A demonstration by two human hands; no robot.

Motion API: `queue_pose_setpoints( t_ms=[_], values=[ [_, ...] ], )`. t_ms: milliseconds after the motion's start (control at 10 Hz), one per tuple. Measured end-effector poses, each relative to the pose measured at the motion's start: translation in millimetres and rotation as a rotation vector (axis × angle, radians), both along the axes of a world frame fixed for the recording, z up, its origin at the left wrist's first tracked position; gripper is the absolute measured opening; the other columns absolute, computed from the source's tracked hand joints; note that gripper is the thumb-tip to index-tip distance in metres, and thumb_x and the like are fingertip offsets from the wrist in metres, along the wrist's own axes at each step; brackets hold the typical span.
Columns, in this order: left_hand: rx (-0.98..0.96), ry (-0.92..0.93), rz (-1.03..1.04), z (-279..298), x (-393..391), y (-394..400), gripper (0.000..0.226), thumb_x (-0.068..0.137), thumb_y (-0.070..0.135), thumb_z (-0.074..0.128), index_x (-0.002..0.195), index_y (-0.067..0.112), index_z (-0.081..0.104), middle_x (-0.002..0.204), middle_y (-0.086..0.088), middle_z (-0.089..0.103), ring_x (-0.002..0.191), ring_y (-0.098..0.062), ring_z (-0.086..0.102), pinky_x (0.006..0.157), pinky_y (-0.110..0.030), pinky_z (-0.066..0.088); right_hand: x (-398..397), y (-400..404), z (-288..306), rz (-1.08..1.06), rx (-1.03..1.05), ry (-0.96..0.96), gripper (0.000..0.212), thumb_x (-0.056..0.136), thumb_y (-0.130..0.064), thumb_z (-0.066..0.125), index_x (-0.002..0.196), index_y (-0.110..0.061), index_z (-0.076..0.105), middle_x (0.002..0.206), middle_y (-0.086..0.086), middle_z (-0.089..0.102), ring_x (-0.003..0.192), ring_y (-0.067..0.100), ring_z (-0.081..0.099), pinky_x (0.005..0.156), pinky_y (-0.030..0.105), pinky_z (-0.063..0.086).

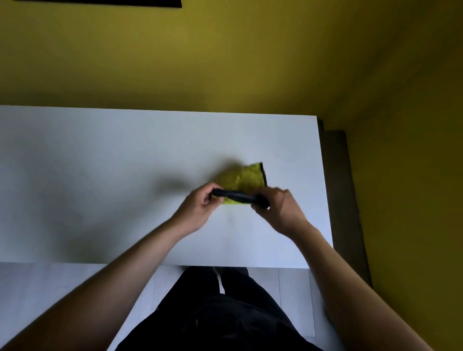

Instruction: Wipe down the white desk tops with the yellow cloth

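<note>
Over the desk [100, 175], the left hand [200, 208] and right hand [278, 208] pinch the 2 ends of the cloth [241, 179] by its dark hem (seemingly), a light, limp thing best gripped bunched.

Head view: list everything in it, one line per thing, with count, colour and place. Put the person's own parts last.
Desk top: one, white, fills the middle of the view, far edge against the wall.
Cloth: one, yellow with a dark trim, over the right half of the desk top, near edge held by both hands.
Wall: yellow, behind the desk top and along the right side.
Dark object: one, black, on the wall at the top edge, mostly cut off.
Floor: pale, below the near desk edge.
Trousers: dark, bottom centre.
Left hand: one, pinches the cloth's left near end.
Right hand: one, grips the cloth's right near end.
</note>
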State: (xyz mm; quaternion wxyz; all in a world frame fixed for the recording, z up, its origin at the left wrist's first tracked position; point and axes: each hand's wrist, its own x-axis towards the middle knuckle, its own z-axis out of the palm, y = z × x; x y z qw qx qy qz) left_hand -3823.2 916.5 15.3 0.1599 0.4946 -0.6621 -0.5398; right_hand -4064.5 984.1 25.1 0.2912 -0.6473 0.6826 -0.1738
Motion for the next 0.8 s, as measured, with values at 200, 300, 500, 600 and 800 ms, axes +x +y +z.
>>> queue_pose_setpoints(
  t_ms=[200,300,500,600,800],
  values=[
    [0.059,-0.122,0.087,-38.4,6.2,17.2,0.008,0.103,0.014,0.063,0.102,0.022,0.065,0.062,0.021,0.054,0.056,-0.002,0.045,0.059,-0.027,0.035,14.0,21.6,-18.9,-0.088,0.352,-0.185,0.019,0.090,-0.035,0.067,0.109,-0.033,0.063,0.078,-0.004,0.070,0.074,0.019,0.065,0.066,0.034,0.051],
    [0.031,-0.164,0.175,-41.8,-7.7,1.6,0.012,0.101,0.017,0.066,0.110,0.023,0.064,0.078,0.015,0.065,0.072,-0.009,0.061,0.069,-0.030,0.044,14.9,4.2,-32.4,-0.168,0.233,-0.117,0.028,0.089,-0.033,0.066,0.116,-0.035,0.059,0.087,-0.005,0.073,0.084,0.018,0.069,0.076,0.034,0.049],
    [-0.518,-0.471,-0.176,-51.6,-21.0,-3.3,0.051,0.083,-0.001,0.072,0.128,0.022,0.064,0.135,-0.007,0.057,0.108,-0.034,0.060,0.082,-0.044,0.056,25.7,-13.7,-61.5,-0.092,-0.075,0.408,0.037,0.078,-0.023,0.073,0.114,-0.021,0.065,0.107,0.003,0.063,0.096,0.031,0.058,0.081,0.041,0.042],
    [-0.557,-0.596,-0.347,-64.2,-11.2,15.7,0.045,0.078,0.001,0.077,0.118,0.021,0.071,0.129,-0.008,0.064,0.102,-0.036,0.068,0.070,-0.044,0.057,36.0,9.9,-70.9,0.001,-0.075,0.368,0.030,0.075,-0.018,0.074,0.105,-0.018,0.071,0.099,0.002,0.069,0.084,0.031,0.064,0.069,0.037,0.047],
    [-0.434,-0.665,-0.335,-50.5,-18.0,23.8,0.043,0.097,0.017,0.063,0.140,0.022,0.060,0.157,-0.007,0.046,0.132,-0.034,0.055,0.093,-0.046,0.052,34.1,17.5,-67.4,0.044,0.027,0.290,0.049,0.084,-0.027,0.069,0.132,-0.020,0.063,0.127,0.001,0.066,0.108,0.031,0.063,0.088,0.042,0.049]
  ],
)
